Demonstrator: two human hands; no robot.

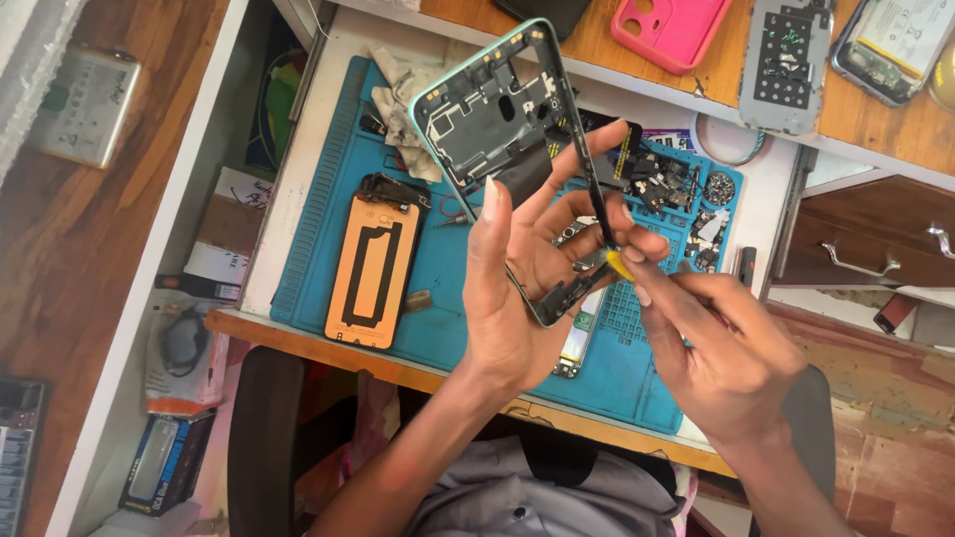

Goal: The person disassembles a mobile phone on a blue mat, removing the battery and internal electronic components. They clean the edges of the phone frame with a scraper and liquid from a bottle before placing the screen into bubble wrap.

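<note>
My left hand (527, 268) holds a stripped phone frame (487, 104) with a pale green rim, tilted up over a blue work mat (438, 298). My right hand (711, 343) pinches a thin tool with a yellow grip (619, 263) and a black shaft, its tip against the frame's lower right part near my left fingers. A phone screen panel with a copper-coloured back (373, 268) lies face down on the mat to the left. A pile of small black phone parts and screws (676, 189) sits on the mat's far right.
A pink phone case (668, 30), a grey phone back plate (786, 65) and an opened phone (890, 45) lie on the wooden shelf behind. A crumpled cloth (403, 99) rests at the mat's top. A drawer with a metal handle (860, 264) is on the right.
</note>
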